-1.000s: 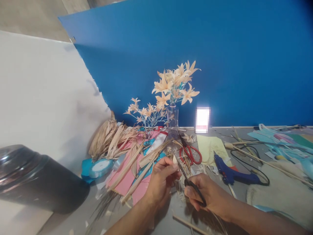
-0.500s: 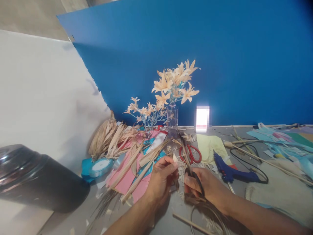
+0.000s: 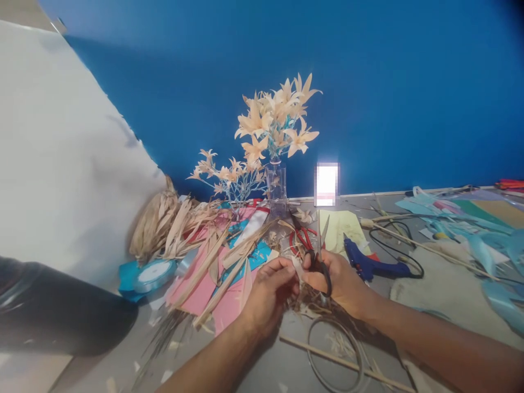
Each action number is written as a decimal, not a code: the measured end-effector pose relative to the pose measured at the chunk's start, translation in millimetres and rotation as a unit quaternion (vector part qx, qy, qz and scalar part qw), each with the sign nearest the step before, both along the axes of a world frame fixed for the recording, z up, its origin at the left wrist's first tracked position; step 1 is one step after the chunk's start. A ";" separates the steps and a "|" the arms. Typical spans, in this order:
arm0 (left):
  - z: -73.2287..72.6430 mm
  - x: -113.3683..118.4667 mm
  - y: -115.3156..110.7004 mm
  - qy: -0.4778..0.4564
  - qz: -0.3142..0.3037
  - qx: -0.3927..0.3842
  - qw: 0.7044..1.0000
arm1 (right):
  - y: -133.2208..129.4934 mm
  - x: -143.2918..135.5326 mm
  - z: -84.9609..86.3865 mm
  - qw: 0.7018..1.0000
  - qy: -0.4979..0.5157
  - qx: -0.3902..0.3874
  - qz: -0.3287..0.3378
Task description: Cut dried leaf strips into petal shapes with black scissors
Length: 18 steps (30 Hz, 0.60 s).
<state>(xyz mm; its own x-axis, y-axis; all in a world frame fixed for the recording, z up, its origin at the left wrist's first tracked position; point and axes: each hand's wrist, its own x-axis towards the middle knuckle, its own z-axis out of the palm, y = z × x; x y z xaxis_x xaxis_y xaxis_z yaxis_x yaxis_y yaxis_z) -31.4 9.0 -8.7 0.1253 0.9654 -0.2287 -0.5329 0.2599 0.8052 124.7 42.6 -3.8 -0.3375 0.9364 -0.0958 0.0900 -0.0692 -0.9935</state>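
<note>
While my left hand (image 3: 266,295) pinches a pale husk strip (image 3: 298,268), my right hand (image 3: 346,279) sits just beside.
Head view: the strip slants lengthwise toward me; my right fingers grip black-handled scissors (image 3: 319,236), blades parted, pointing away.

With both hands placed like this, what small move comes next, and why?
I'd probably tilt the black-handled scissors toward the pale strip: the left hand pinches it, and the right hand holds the scissors with blades parted but pointing up, away from it.
</note>
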 end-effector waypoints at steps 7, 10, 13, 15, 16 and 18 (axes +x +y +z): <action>3.6 -3.9 -0.6 0.126 -0.004 0.015 0.992 | -0.5 3.6 3.7 0.998 -0.034 0.017 0.054; 4.7 -5.2 1.6 0.102 -0.006 -0.005 0.995 | 2.5 6.1 2.5 0.997 -0.025 0.018 0.070; 6.8 -7.7 4.5 0.026 0.016 -0.030 0.999 | 5.1 8.0 1.1 0.997 -0.036 0.020 0.071; 8.5 -10.0 6.2 -0.011 0.036 -0.033 0.999 | 4.6 8.4 2.8 0.994 -0.055 0.021 0.091; 9.3 -11.1 6.9 -0.025 0.047 -0.030 0.998 | 3.6 8.3 4.4 0.991 -0.065 0.020 0.115; 9.9 -12.9 8.1 -0.043 0.069 -0.014 0.997 | 0.3 7.8 7.7 0.980 -0.091 0.017 0.176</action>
